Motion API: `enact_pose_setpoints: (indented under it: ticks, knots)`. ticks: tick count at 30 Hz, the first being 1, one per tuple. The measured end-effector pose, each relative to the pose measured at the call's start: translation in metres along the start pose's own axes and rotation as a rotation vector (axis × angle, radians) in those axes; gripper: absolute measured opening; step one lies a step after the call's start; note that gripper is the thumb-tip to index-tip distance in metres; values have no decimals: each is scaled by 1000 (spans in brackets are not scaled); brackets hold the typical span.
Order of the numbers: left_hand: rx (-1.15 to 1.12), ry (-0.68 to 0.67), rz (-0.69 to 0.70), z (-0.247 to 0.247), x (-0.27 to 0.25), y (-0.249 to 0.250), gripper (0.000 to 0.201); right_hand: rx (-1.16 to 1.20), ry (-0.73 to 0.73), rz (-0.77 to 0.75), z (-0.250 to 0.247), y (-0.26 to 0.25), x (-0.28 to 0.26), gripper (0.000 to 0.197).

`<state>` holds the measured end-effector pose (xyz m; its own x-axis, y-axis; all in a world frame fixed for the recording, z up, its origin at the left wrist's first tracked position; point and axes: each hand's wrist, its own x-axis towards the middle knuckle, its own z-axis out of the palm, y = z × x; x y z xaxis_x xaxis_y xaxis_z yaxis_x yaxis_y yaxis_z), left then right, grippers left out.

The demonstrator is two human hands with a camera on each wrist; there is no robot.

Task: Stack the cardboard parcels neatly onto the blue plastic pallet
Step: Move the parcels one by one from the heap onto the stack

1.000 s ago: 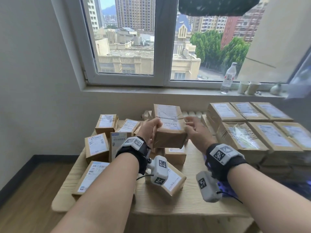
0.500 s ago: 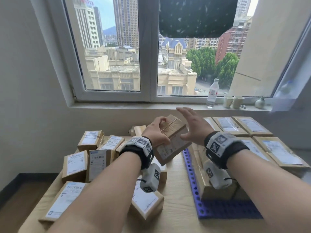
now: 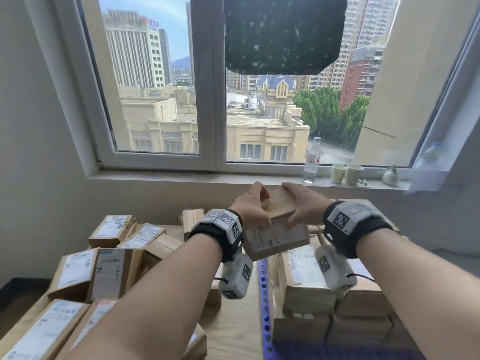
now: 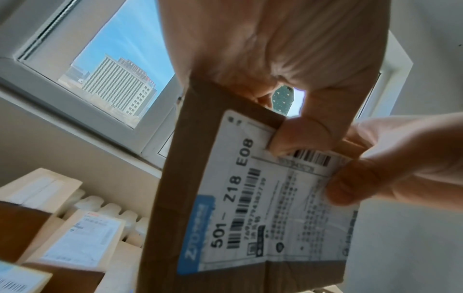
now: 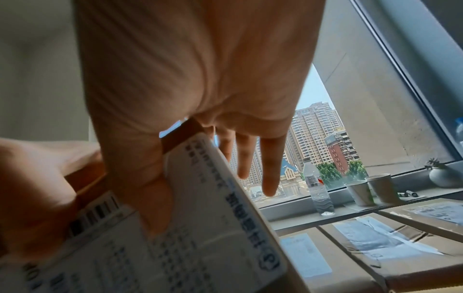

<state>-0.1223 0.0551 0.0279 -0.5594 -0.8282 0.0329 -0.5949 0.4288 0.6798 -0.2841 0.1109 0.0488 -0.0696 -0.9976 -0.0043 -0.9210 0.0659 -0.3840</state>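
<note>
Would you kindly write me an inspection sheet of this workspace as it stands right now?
Surface: wooden table, bare strip between the loose boxes and the pallet.
Job's things: held parcel lifted, label side facing the person; blue plastic pallet at right carries stacked parcels; loose parcels piled at left.
Clutter: nothing seen on the table beyond parcels.
Hands: left hand and right hand both grip the held parcel, thumbs on its label.
Cables: thin black lead from the right wrist camera.
Surroundings: window sill with water bottle, two paper cups, small vase; dark cushion against the glass.
</note>
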Motion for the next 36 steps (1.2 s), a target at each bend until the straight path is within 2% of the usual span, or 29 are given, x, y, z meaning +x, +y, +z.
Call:
enact_pose_setpoints:
  ticks: [3,6,8,10,13,16,19,22,24,27,30,32,34,36]
  knots:
    - [23,-22,-19,7,18,19,58,83,48,4,-14,26,9,109]
    - [44,-26,-12,15,34,38,74,141,90,42,-23,53,16,108]
    - [30,64,-18,20,44,45,86,230,127,89,-27,73,20,112]
    - [-17,208,-37,27,56,44,92,344,197,155,-30,93,24,112]
    - [-245,339,-153,35,68,44,103,520,295,256,-37,119,28,105]
    - [-501,283,-263,44,83,52,94,770,286,303,-42,133,33,96]
    - [-652,135,-314,56,98,60,66,1005,248,303,-41,141,38,91]
    - [-715,18,-294,66,117,63,44,1043,156,290,-34,146,45,72]
    - [-743,1,-284,69,128,60,31,998,101,316,-28,151,55,64]
    - [-743,10,-322,69,143,49,37,945,76,379,-20,157,74,67]
    - [-697,46,-360,67,158,37,41,976,76,441,-10,157,92,58]
    - [-672,53,-400,67,167,29,41,931,81,474,-2,157,104,63]
    - [-612,51,-426,69,175,21,51,881,76,510,8,158,113,70]
    - [-563,47,-458,73,182,9,65,878,44,544,15,158,119,68]
